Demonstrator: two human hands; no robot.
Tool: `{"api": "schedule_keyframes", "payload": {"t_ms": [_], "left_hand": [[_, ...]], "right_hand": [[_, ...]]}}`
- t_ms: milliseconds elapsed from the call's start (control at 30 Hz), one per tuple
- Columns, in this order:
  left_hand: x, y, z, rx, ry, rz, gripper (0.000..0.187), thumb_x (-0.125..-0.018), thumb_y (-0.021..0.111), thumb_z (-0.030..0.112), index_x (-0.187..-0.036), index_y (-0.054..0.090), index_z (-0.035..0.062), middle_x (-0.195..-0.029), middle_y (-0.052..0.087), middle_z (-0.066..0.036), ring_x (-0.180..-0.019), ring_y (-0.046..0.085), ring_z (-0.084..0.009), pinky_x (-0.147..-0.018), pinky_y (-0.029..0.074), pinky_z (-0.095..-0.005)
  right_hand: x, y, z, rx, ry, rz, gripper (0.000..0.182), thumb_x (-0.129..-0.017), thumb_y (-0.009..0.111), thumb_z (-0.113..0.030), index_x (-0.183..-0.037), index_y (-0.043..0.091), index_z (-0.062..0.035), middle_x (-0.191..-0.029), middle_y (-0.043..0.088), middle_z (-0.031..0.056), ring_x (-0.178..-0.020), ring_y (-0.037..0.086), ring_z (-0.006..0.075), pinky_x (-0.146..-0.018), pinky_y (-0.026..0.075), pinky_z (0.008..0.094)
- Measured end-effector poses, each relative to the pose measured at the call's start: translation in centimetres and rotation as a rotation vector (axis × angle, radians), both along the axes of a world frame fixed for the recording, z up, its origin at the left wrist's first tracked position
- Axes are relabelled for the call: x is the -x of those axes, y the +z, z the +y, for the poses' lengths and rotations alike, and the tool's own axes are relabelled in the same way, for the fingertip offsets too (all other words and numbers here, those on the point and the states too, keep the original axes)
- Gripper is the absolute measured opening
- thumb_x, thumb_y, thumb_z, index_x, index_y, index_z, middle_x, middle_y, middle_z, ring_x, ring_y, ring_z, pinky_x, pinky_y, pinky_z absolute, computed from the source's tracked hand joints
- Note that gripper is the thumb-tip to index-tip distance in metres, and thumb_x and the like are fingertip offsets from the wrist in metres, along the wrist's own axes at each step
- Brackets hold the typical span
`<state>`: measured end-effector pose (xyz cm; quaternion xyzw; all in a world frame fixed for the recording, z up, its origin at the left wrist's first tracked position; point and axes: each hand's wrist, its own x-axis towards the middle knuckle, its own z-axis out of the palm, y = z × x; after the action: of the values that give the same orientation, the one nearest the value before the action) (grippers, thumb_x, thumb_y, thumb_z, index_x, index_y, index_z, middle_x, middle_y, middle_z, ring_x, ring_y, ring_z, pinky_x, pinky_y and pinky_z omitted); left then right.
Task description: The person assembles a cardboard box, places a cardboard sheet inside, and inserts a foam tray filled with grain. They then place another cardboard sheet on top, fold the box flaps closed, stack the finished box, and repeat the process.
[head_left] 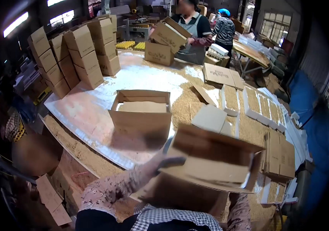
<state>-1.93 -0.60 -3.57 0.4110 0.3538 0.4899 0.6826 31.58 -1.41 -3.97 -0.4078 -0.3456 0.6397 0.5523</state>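
An open cardboard box (195, 181) is tilted in front of my body, with its inside and some pale lining showing. My left hand (164, 159), in a dark grey glove, is closed on the box's left rim, one finger reaching over the edge. My right sleeve (240, 211) goes up behind the box's right side, and the box hides that hand. Another open cardboard box (141, 121) stands upright on the table (83, 109), to the left of the held one. A loose cardboard piece (209, 117) lies just beyond the held box.
Tall stacks of boxes (81, 54) stand at the table's far left. Across the table a person (195, 34) handles a box (170, 34). Husk-like filling (183, 96) is scattered about. Filled white trays (262, 106) and flattened cartons (280, 154) lie at right.
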Motion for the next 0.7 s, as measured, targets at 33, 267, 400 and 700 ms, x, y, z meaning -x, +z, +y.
{"api": "schedule_keyframes", "payload": {"t_ms": [33, 267, 400, 700], "left_hand": [[1.0, 3.2, 2.6, -0.133, -0.029, 0.019, 0.072, -0.076, 0.076, 0.017, -0.138, 0.04, 0.0039, -0.123, 0.056, -0.012, -0.105, 0.059, -0.021, -0.092, 0.048, -0.0321], [14.7, 19.7, 13.6, -0.5, 0.129, 0.273, 0.049, -0.076, 0.074, 0.019, -0.118, 0.056, -0.0003, -0.104, 0.065, -0.01, -0.092, 0.063, -0.0184, -0.08, 0.052, -0.0294], [28.4, 16.5, 15.0, -0.253, 0.148, 0.194, 0.025, -0.091, 0.058, 0.016, -0.11, 0.062, 0.0007, -0.104, 0.065, -0.01, -0.091, 0.063, -0.0166, -0.083, 0.051, -0.0298], [38.6, 4.6, 14.6, -0.029, 0.104, 0.222, 0.036, -0.097, 0.049, 0.018, -0.128, 0.049, 0.0004, -0.118, 0.059, -0.01, -0.105, 0.056, -0.0158, -0.092, 0.046, -0.0302]], "right_hand": [[1.4, 2.0, 1.6, -0.054, 0.018, -0.042, 0.057, -0.096, 0.041, -0.05, -0.138, 0.043, -0.0122, -0.125, 0.052, 0.0012, -0.108, 0.051, 0.0166, -0.095, 0.041, 0.0306], [15.8, 8.1, 20.8, -0.212, 0.261, -0.208, 0.055, -0.096, 0.043, -0.047, -0.138, 0.042, -0.0111, -0.127, 0.051, 0.0027, -0.111, 0.05, 0.0176, -0.097, 0.04, 0.031], [23.2, 2.8, 30.0, -0.112, 0.331, -0.255, 0.054, -0.096, 0.044, -0.045, -0.138, 0.042, -0.0105, -0.128, 0.051, 0.0036, -0.112, 0.049, 0.0182, -0.098, 0.039, 0.0313], [25.7, -3.1, 33.2, 0.015, 0.32, -0.347, 0.053, -0.096, 0.045, -0.04, -0.139, 0.041, -0.0091, -0.13, 0.05, 0.0055, -0.115, 0.048, 0.0196, -0.1, 0.037, 0.0319]]}}
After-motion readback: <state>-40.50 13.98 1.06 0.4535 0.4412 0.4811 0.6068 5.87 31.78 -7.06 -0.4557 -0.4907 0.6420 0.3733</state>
